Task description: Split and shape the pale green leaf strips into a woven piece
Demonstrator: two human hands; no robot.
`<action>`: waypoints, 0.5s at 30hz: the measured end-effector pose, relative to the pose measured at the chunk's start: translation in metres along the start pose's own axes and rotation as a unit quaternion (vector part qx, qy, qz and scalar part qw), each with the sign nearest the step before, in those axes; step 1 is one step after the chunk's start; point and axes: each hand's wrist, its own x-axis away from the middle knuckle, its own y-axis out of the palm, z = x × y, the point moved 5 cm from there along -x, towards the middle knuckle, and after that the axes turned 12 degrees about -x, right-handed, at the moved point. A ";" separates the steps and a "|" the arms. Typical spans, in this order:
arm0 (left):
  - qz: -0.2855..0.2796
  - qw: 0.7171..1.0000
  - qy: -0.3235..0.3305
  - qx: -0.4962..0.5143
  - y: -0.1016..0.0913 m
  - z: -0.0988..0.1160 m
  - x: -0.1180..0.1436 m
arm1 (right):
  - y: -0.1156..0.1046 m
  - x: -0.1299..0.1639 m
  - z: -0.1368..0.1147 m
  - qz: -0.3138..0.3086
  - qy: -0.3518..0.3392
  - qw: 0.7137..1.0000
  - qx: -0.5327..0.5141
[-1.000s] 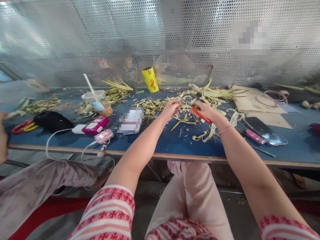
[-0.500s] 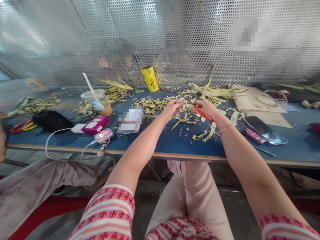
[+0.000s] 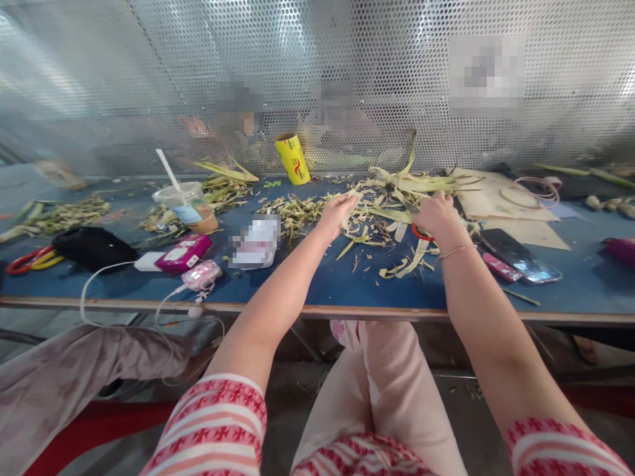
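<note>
My left hand (image 3: 338,210) is closed on a pale leaf strip (image 3: 355,198) over the blue table (image 3: 317,284). My right hand (image 3: 436,215) has moved to the right and grips red-handled scissors (image 3: 421,233), of which only a red loop shows under the palm. It touches a long green leaf (image 3: 391,215) from the heap of leaves (image 3: 421,185). Cut scraps (image 3: 404,264) lie below both hands.
A yellow roll (image 3: 292,158), a plastic cup with a straw (image 3: 186,205), a pink box (image 3: 182,252), a pink device on a white cable (image 3: 201,274) and a black pouch (image 3: 92,248) lie left. Phones (image 3: 518,256) and cardboard (image 3: 501,198) lie right. A perforated metal screen (image 3: 149,79) stands behind; another person's leg (image 3: 74,377) is at lower left.
My right hand has moved right and away from the left hand, turning palm down so the scissors are mostly hidden. The left hand stays on the strip. The view shifted slightly.
</note>
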 end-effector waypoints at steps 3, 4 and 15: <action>-0.015 1.000 0.014 -0.012 0.005 0.001 0.003 | 0.001 0.006 -0.028 0.034 -0.056 0.997 -0.049; -0.020 0.999 0.016 -0.020 0.007 0.002 0.005 | 0.006 0.008 -0.041 0.009 -0.091 0.991 -0.095; -0.078 0.994 0.016 -0.080 0.026 0.008 0.024 | 0.028 0.013 -0.075 0.003 -0.110 0.943 -0.314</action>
